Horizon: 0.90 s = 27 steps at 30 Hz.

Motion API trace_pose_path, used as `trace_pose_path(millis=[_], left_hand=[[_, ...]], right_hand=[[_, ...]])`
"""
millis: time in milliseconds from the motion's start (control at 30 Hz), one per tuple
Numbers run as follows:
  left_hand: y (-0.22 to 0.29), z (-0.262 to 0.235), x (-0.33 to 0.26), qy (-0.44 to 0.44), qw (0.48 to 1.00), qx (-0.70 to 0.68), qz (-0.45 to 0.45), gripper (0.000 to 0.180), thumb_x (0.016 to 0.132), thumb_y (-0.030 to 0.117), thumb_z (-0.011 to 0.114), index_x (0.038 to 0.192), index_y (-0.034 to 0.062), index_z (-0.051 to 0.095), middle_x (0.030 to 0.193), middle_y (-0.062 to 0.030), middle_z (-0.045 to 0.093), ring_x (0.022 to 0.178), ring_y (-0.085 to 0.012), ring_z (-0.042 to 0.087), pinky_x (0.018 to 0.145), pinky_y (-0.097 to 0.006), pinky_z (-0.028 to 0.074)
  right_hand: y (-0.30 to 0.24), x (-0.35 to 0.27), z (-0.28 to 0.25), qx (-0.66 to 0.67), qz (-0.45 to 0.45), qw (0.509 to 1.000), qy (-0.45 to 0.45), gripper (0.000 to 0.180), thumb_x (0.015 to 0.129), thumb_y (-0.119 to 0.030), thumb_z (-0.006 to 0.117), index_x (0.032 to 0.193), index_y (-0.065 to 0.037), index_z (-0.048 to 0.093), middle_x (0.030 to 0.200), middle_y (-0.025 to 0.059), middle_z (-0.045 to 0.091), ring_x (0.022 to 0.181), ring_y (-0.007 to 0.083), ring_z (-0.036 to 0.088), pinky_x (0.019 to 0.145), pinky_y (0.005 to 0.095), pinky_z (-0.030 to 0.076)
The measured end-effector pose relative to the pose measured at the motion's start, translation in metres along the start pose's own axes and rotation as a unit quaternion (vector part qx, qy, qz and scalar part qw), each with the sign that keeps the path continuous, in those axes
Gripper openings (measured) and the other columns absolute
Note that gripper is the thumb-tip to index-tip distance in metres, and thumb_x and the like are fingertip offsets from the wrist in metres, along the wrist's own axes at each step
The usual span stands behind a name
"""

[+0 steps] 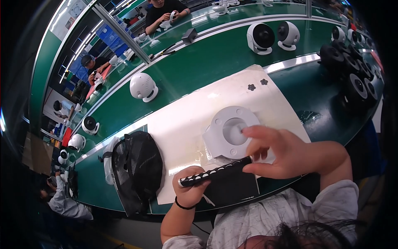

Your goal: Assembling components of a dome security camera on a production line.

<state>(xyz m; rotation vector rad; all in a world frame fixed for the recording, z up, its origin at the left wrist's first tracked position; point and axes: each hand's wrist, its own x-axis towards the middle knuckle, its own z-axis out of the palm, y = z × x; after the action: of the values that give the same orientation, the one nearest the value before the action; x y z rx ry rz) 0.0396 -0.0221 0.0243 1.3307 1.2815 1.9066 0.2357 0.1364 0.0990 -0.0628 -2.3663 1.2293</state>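
My left hand (190, 187), a black band on its wrist, is closed around the left end of a black strip (215, 171) with a row of round white-edged spots. My right hand (282, 153) hovers over the strip's right end, thumb and index finger apart. Whether its curled fingers touch the strip, or a small piece sits at the index fingertip, I cannot make out. Just beyond lies a white plastic base (213, 139) with a round central recess, partly covered by my right fingers. It rests on a pale mat (182, 124).
A black mesh bag (143, 166) lies left of the mat. Two black flower-shaped pieces (258, 84) sit at its far corner. White round-headed devices (141, 86) stand along the green belt (199, 62). Black round parts (356, 85) crowd the right end. Other people work across the line.
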Motion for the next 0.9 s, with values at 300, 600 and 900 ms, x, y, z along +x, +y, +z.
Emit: trace_pose_path(millis=[300, 600, 900], left_hand=[[0.002, 0.002, 0.005, -0.011, 0.998, 0.061, -0.013, 0.013, 0.065, -0.007, 0.066, 0.07, -0.0036, 0.055, 0.066, -0.0083, 0.057, 0.057, -0.0132, 0.052, 0.052, -0.024, 0.04], [0.005, 0.009, 0.008, -0.021, 0.996, 0.084, -0.025, 0.011, 0.065, -0.007, 0.065, 0.067, -0.0029, 0.055, 0.062, -0.0063, 0.055, 0.054, -0.0115, 0.049, 0.049, -0.023, 0.038], [0.001, 0.004, 0.006, -0.026, 0.996, 0.056, -0.057, 0.012, 0.065, -0.007, 0.065, 0.069, -0.0026, 0.055, 0.061, -0.0054, 0.053, 0.054, -0.0121, 0.048, 0.05, -0.023, 0.037]], right_hand=[[0.005, 0.006, -0.008, -0.069, -0.114, 0.991, 0.024, 0.064, 0.07, 0.001, 0.061, 0.126, -0.013, 0.034, 0.08, 0.0027, 0.057, 0.073, 0.0229, 0.056, 0.067, 0.0351, 0.043], [0.016, 0.01, 0.002, 0.04, -0.181, 0.981, 0.053, 0.068, 0.066, 0.008, 0.06, 0.126, -0.01, 0.036, 0.105, 0.01, 0.05, 0.089, 0.0239, 0.053, 0.076, 0.0358, 0.041], [0.011, 0.014, -0.003, 0.051, -0.24, 0.969, -0.028, 0.068, 0.066, 0.011, 0.057, 0.127, -0.013, 0.039, 0.104, 0.0105, 0.048, 0.086, 0.0238, 0.053, 0.074, 0.0337, 0.043]])
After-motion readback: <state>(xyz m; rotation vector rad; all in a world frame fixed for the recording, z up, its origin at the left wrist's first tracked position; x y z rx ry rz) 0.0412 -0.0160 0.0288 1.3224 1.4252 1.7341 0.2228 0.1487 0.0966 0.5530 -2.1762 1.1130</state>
